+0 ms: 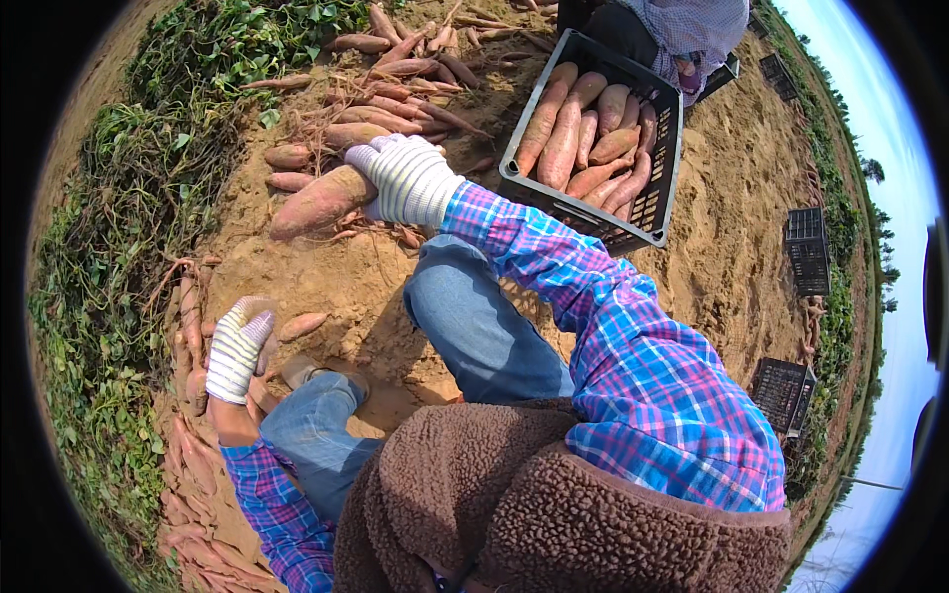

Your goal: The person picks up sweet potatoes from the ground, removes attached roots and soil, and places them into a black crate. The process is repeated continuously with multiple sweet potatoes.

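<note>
My right hand (408,178), in a striped knit glove, grips one end of a large sweet potato (319,203) above the soil. Beyond it lies a pile of sweet potatoes (393,111) with stringy roots. My left hand (239,348), gloved alike, is at the left with its fingers curled; whether it holds anything cannot be made out. Near that hand a small sweet potato (302,325) rests on the ground. A black plastic crate (671,185) stands beyond my right forearm, with many sweet potatoes (567,141) in it.
Another person (689,30) is beside the crate at the top. Cut vines (148,163) run along the left, with more sweet potatoes (196,548) at the lower left. Several black crates, one of them upright (808,252), stand at the right beside green plants.
</note>
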{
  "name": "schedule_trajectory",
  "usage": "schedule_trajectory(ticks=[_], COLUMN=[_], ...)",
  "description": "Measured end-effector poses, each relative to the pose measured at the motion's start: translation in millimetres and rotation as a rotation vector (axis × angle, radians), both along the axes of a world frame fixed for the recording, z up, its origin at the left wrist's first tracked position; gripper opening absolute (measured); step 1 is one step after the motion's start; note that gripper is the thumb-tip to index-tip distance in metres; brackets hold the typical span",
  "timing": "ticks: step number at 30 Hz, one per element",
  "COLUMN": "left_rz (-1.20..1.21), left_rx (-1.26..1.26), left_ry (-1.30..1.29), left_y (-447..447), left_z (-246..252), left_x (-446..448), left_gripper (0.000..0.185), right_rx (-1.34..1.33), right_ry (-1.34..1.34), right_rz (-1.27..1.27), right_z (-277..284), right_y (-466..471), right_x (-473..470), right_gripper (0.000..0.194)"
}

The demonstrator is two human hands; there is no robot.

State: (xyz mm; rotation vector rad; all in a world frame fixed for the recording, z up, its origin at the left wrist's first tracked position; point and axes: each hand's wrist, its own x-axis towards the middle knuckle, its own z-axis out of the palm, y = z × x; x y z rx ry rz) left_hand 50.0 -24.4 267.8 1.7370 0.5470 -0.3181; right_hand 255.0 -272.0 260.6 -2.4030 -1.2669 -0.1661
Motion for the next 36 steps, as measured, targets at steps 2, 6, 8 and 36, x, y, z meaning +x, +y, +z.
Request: schedule_trajectory(ticks=[2,6,8,36], left_rz=[0.037,-0.065,-0.142,-0.16], left_rx=[0.045,0.243,0.284,0.787], left_ry=[0.033,-0.017,0.02,0.187], left_y=[1.0,-2.9,-6.4,10.0], left_z=[-0.3,-5.2,-7.1,-10.7], left_x=[-7.6,-8.6,-4.0,-11.9], left_gripper=[0.019,0.018,0.023,0.043], right_rx=[0.19,0.623,0.773,-0.662], right_ry=[0.223,0.639,0.732,0.278], right_rz=[-0.298,-0.992,-1.268,-1.049], right_z=[-6.6,-34.5,-52.6,-159.5], right_y=[-66.8,-216.5,-286.2,-375.4], right_x=[31.1,87.2,103.4,97.0], right_gripper=[0.06,0.062,0.065,0.054])
